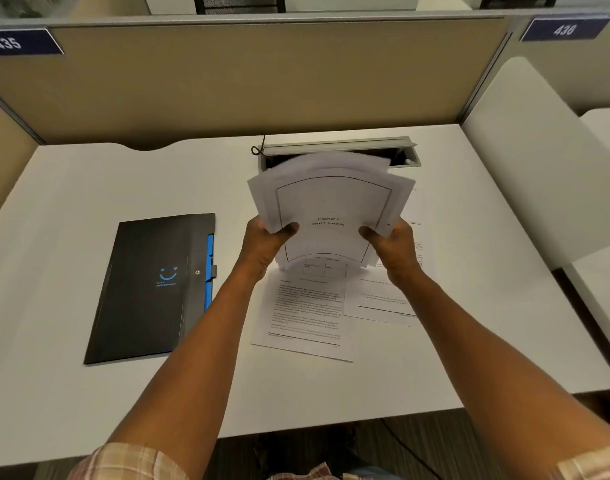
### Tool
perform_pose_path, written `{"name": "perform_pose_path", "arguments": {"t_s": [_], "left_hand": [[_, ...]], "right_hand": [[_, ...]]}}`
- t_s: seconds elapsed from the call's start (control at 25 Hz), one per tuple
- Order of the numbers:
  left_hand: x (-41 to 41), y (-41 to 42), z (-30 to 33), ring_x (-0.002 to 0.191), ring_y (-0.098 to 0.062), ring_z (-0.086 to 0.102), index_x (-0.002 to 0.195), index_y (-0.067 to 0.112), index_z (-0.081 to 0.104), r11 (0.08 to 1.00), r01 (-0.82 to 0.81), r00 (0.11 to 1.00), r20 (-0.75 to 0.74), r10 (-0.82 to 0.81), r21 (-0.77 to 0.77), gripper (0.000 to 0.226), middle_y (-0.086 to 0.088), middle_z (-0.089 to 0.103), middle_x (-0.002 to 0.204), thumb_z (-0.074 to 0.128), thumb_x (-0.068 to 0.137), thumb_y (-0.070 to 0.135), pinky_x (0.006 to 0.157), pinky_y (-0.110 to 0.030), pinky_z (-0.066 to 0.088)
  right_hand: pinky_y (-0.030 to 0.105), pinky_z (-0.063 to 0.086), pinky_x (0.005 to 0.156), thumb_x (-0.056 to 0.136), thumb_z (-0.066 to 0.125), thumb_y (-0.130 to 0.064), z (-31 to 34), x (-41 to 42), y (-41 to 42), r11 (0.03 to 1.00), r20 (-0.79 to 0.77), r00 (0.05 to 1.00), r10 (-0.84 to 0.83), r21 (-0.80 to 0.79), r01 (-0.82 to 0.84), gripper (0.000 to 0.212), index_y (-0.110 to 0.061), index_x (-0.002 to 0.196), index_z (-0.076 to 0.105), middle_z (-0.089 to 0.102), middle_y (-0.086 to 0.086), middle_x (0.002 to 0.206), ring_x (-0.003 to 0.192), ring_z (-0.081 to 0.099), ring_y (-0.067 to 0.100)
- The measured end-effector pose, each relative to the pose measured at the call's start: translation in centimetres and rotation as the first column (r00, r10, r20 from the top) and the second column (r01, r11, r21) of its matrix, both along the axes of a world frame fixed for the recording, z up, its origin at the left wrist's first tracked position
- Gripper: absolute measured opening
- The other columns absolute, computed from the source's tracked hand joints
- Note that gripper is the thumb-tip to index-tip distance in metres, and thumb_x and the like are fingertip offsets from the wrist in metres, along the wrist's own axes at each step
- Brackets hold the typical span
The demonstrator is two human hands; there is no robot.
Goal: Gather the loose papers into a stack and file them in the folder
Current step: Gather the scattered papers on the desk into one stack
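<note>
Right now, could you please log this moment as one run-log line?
left hand + right hand: gripping paper stack above desk | loose sheets on desk | folder closed, left of the hands

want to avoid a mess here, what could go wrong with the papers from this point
1. The held stack is fanned and uneven, pinched only at its lower corners by the left hand and right hand; sheets could slip from that grip.
2. Loose sheets lie on the desk under it and might be left out or creased.
3. The black folder looks shut, so it must be opened first, probably one-handed.
</note>
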State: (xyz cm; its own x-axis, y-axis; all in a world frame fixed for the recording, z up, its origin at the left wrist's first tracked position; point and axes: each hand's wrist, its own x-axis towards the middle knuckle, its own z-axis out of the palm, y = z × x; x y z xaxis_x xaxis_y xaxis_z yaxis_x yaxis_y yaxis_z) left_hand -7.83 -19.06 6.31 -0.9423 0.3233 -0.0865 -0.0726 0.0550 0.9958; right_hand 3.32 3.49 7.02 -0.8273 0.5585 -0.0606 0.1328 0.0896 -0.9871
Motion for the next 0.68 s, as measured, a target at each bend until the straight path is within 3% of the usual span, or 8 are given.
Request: {"name": "perform_pose_path", "arguments": {"t_s": [0.16,0.44,0.56,0.68], "left_hand": [[-0.4,0.2,0.2,0.095,-0.004,0.062,0.112,0.034,0.058,0.994,0.063,0.996,-0.064,-0.069,-0.089,0.042,0.015,0.065,0.103,0.080,0.078,0.024,0.072,-0.012,0.053],[-1.1,1.5,0.8,0.092,-0.009,0.066,0.109,0.027,0.064,0.996,0.067,0.996,-0.050,-0.070,-0.067,0.039,0.010,0.069,0.097,0.083,0.075,0.026,0.071,-0.022,0.056],[-1.3,1.7,1.0,0.094,-0.017,0.068,0.110,0.021,0.065,0.999,0.013,0.999,-0.037,-0.015,-0.042,0.038,0.001,0.071,0.101,0.081,0.077,0.029,0.077,-0.030,0.057],[-1.9,2.1,2.0,0.093,-0.011,0.070,0.102,0.028,0.068,1.000,-0.020,0.999,-0.033,0.020,0.007,0.031,0.006,0.074,0.099,0.082,0.075,0.034,0.077,-0.025,0.057]], "right_hand": [[0.051,0.054,0.095,0.078,0.080,-0.011,-0.5,0.0,0.3,1.000,0.021,1.000,-0.004,-0.015,0.004,0.053,-0.006,0.126,0.059,0.068,0.014,0.118,0.109,0.064,0.033],[0.053,0.054,0.094,0.078,0.080,-0.016,0.0,-1.0,-0.4,1.000,-0.017,0.999,0.029,0.009,-0.028,0.056,-0.013,0.127,0.055,0.065,0.012,0.120,0.111,0.062,0.033],[0.054,0.054,0.094,0.082,0.078,-0.019,-0.3,-0.8,0.5,0.992,0.016,0.998,0.065,0.105,-0.066,0.048,-0.006,0.125,0.060,0.068,0.014,0.117,0.108,0.064,0.033],[0.048,0.056,0.092,0.087,0.074,-0.025,0.2,-0.8,1.0,0.970,0.026,0.995,0.096,0.222,-0.099,0.046,-0.005,0.126,0.060,0.068,0.014,0.119,0.107,0.066,0.031]]}}
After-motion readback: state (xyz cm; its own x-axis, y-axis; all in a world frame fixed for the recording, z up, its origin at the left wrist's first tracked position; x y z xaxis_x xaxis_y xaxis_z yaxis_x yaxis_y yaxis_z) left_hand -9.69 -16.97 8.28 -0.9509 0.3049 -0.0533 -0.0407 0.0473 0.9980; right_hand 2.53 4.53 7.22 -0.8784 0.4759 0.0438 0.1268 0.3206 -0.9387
